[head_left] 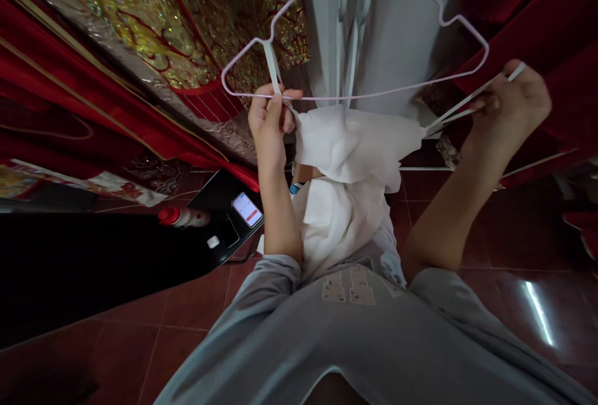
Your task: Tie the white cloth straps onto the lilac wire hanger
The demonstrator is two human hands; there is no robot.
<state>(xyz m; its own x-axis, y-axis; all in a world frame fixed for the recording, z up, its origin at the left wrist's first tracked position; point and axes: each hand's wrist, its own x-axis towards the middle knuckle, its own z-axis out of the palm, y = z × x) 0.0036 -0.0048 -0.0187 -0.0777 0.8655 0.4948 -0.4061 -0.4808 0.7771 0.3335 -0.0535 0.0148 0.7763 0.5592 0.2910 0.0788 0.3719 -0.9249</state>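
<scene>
A pale pink clothes hanger [359, 95] hangs in front of me. Below its bar a white garment [359, 143] with thin straps drapes down toward my lap. One strap [271, 63] is looped over the hanger's left notch. My left hand [273, 111] is closed around the base of that strap, at the left end of the hanger's bar. Off to the right, my right hand [511, 100] pinches the other strap [455, 110] and holds it stretched out, apart from the hanger's right end.
Gold sequined cloth [187, 19] and red garments [93, 100] hang at the left; dark red cloth [523, 31] hangs at the right. A black table [116, 262] at the left bears a lit phone [247, 209], a red-capped bottle [184, 217] and a small white case [213, 242].
</scene>
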